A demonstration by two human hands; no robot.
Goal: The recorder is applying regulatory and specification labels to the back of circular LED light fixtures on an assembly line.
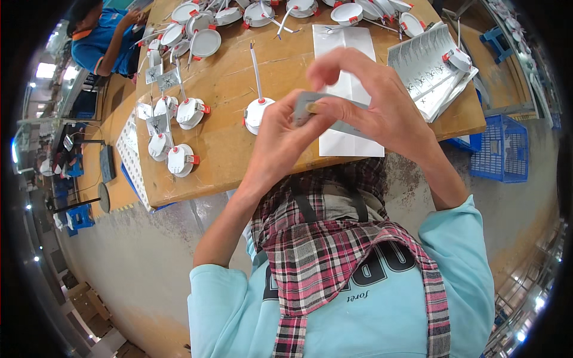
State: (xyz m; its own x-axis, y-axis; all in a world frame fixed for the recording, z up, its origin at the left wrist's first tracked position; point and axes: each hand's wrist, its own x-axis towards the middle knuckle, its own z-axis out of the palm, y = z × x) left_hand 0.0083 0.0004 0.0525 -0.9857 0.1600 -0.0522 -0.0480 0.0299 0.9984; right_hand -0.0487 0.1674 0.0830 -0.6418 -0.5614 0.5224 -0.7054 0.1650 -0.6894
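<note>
My left hand (280,134) is closed on a silver-grey strip (303,107) above the near edge of the table. The right hand (382,101) pinches the same strip with its thumb, the forefinger arched over it. Part of the strip passes behind my right fingers, so I cannot tell its full shape. Beneath both hands lies a folded white paper sheet (352,147). Just left of my left hand is a round white downlight (256,113), its cable pointing away from me.
Several downlights with silver tags (158,123) stand at the table's left. More lights (206,43) crowd the far side. At right, printed sheets (418,65) carry another light (458,61). A blue crate (500,149) sits beyond the right edge; a person in blue (104,39) works far left.
</note>
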